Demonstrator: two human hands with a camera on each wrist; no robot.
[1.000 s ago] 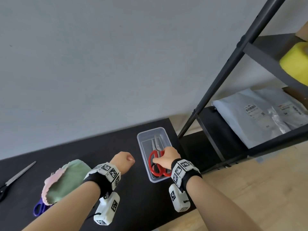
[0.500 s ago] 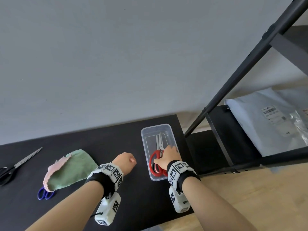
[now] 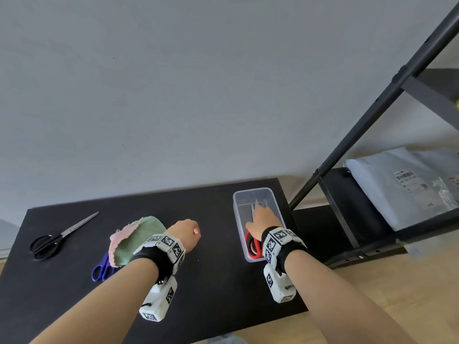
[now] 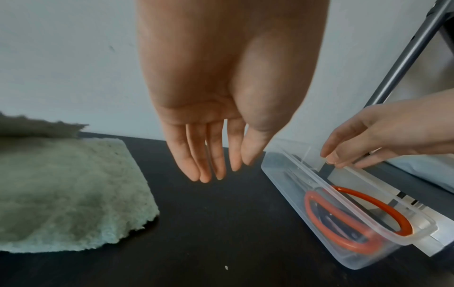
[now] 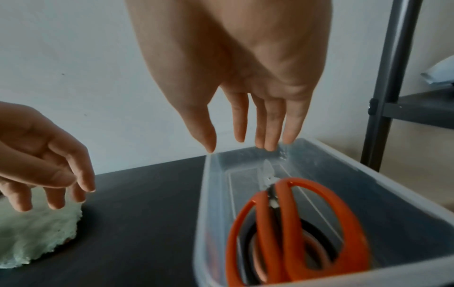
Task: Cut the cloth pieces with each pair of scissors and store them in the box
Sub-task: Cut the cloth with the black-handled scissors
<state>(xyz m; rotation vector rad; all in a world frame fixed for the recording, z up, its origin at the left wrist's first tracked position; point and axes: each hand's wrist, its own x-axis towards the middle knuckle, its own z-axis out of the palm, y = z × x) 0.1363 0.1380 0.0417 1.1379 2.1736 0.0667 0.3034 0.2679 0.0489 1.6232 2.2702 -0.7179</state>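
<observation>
A clear plastic box (image 3: pixel 277 207) stands near the right end of the black table (image 3: pixel 211 281). Red-handled scissors (image 3: pixel 251 245) lie inside it, blades pointing away. My right hand (image 3: pixel 263 219) hovers over the box with straight fingers (image 5: pixel 267 136) and holds nothing; the scissors (image 5: pixel 294 223) rest below it. My left hand (image 3: pixel 186 232) hangs above the table between the box and the cloth, its fingers (image 4: pixel 213 165) relaxed and empty. A green cloth (image 3: pixel 139 237) with a pink piece (image 3: pixel 119 238) lies to the left, partly covering purple scissors (image 3: pixel 101 269). Black scissors (image 3: pixel 59 237) lie far left.
A black metal shelf frame (image 3: pixel 372 120) rises just right of the table, with grey mail bags (image 3: pixel 409 184) on its lower shelf. A plain wall runs behind the table. The box (image 4: pixel 319 186) sits close to the table's right edge, and wooden floor lies beyond.
My right hand has let go of the red scissors' handles and slid forward over the box, fingers straightened. The left hand has stayed in place.
</observation>
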